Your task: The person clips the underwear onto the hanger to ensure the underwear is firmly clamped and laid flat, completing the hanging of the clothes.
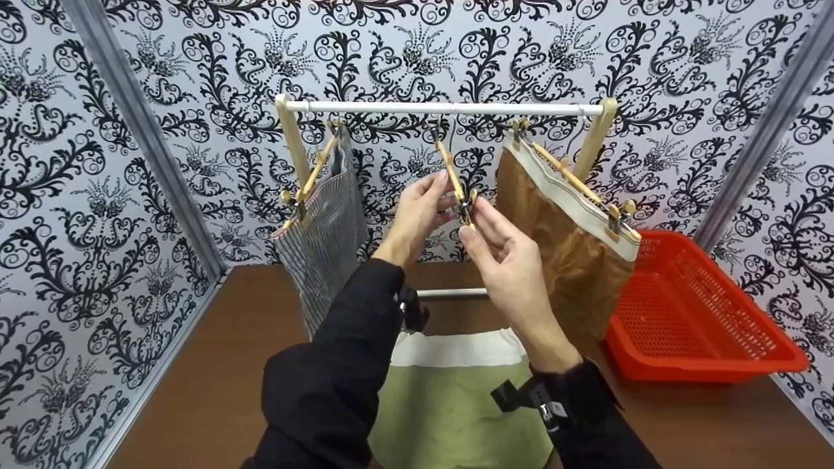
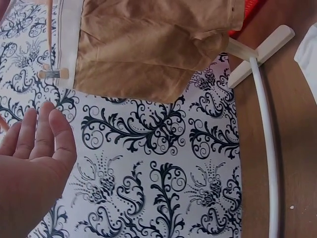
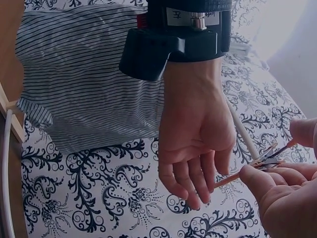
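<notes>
A wooden clip hanger (image 1: pixel 449 164) hangs from the middle of the rack's rod, its near clip (image 1: pixel 464 210) facing me. My right hand (image 1: pixel 511 260) pinches that clip between thumb and fingers; the right wrist view shows the clip's metal jaws (image 3: pixel 267 161) at the fingertips. Beside the hanger's bar is my left hand (image 1: pixel 420 212), its fingers extended and loosely bent, the fingertips close to or touching the bar. No garment is on this hanger. Below the hands, a green garment (image 1: pixel 456 410) with a white waistband lies flat on the table, partly covered by both forearms.
The white rod (image 1: pixel 391 107) rests on wooden posts. At left a striped garment (image 1: pixel 326 221) hangs clipped to a hanger; at right, a brown garment (image 1: pixel 554 241) with a white waistband. An orange-red plastic basket (image 1: pixel 690 312) stands on the brown table (image 1: pixel 195 365) at right. Patterned walls enclose the table.
</notes>
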The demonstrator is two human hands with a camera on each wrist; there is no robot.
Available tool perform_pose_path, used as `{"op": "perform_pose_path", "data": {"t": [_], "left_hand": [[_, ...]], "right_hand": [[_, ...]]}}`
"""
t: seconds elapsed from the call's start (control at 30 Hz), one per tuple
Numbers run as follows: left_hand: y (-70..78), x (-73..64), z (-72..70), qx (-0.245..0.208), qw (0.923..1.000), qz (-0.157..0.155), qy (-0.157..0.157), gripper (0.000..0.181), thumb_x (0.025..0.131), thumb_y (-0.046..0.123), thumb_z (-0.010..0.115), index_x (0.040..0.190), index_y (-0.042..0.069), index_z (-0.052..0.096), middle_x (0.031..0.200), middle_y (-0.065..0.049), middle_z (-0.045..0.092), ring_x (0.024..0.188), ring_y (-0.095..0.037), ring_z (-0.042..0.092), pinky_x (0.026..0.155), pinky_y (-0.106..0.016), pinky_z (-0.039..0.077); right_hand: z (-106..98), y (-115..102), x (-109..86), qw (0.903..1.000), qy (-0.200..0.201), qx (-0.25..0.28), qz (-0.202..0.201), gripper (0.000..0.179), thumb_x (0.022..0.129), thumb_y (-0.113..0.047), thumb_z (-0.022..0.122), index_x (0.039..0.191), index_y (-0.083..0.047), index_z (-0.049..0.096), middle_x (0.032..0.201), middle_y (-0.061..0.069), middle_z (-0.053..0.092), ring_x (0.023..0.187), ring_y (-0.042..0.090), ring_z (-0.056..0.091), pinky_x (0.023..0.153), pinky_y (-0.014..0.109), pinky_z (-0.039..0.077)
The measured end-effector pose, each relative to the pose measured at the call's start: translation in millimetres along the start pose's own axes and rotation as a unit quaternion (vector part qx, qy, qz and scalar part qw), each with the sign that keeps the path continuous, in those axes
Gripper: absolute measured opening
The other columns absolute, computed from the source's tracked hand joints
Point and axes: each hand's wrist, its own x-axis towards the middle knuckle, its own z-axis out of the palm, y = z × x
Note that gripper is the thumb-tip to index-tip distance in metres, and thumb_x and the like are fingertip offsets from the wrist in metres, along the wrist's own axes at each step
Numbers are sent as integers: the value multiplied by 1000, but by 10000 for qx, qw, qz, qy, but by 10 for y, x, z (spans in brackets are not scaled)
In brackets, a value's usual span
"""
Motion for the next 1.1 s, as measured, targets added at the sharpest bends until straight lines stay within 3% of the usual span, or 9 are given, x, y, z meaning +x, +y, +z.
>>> {"op": "perform_pose_path", "data": {"t": [0.17,0.3,0.63,0.93,1.1], "left_hand": [[64,-13,22,-28,9998,192,-108,32,107,27,51,122,2,65,112,-10,69,103,-24,68,92,-40,53],[102,-39,36,-8,9996,238,-136,32,107,28,52,121,3,66,112,-9,69,99,-20,69,93,-40,52],[182,-92,130,-241,9985,419,-265,32,107,24,51,129,3,63,122,-10,67,116,-31,65,91,-34,55],[19,-167,87,-388,9976,385,-430,31,106,21,52,131,5,62,124,-10,67,109,-25,67,98,-43,51],[-117,-223,38,-544,9975,137,-427,30,105,19,55,130,5,63,115,-12,69,93,-18,65,88,-36,52]], "right_hand": [[23,13,3,9999,-57,53,-139,52,99,-11,66,147,2,48,144,17,53,130,22,56,102,28,46],[20,10,-9,9996,-70,-4,-276,52,99,-11,67,146,2,49,145,17,53,132,21,54,103,28,46],[12,-14,-74,9981,-129,177,-584,57,96,-9,71,147,1,48,148,15,51,136,20,50,107,30,42],[-36,124,-231,9982,-55,224,-546,57,95,-4,70,147,4,47,147,16,51,135,23,51,106,31,42],[-93,268,-366,9981,-76,332,-505,56,94,1,70,145,6,48,147,16,51,135,24,51,105,32,43]]}}
